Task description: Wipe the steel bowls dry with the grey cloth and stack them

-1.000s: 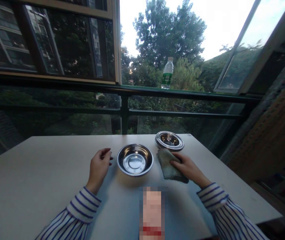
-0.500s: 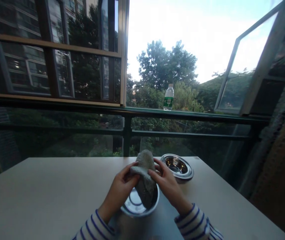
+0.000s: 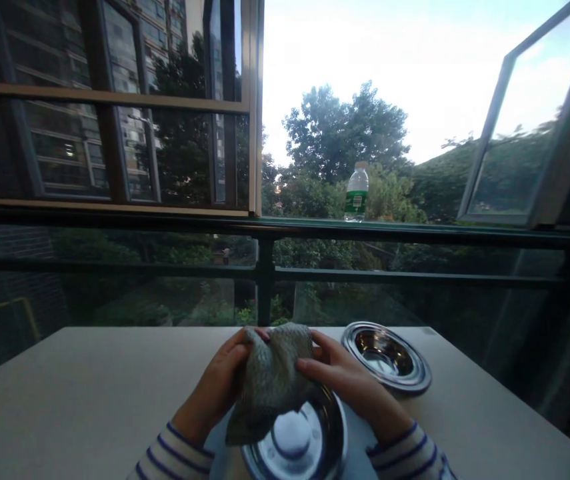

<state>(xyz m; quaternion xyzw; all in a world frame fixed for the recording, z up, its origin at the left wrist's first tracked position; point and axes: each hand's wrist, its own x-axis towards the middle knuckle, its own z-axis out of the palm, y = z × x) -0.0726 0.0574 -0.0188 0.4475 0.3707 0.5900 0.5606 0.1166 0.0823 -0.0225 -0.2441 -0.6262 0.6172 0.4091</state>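
Between my two hands hangs a grey-green textured cloth, gathered at its top and drooping lower on the left. My left hand grips its upper left part, with the fingers partly hidden behind the fabric. On the other side, my right hand pinches the right edge, thumb in front. Beneath the cloth stands a shiny steel bowl on the table, its far left part covered from view. A round white patch shows inside the bowl; I cannot tell whether it is an object or a reflection.
At the right rear of the white table sits a wide-rimmed steel basin. A plastic bottle with a green label stands on the ledge above the dark railing. An open window pane juts in at the right.
The cloth has gone from a narrow folded shape to a wider spread, its lower end swinging left. More of the bowl's inside shows, with the white patch. The view has shifted slightly.
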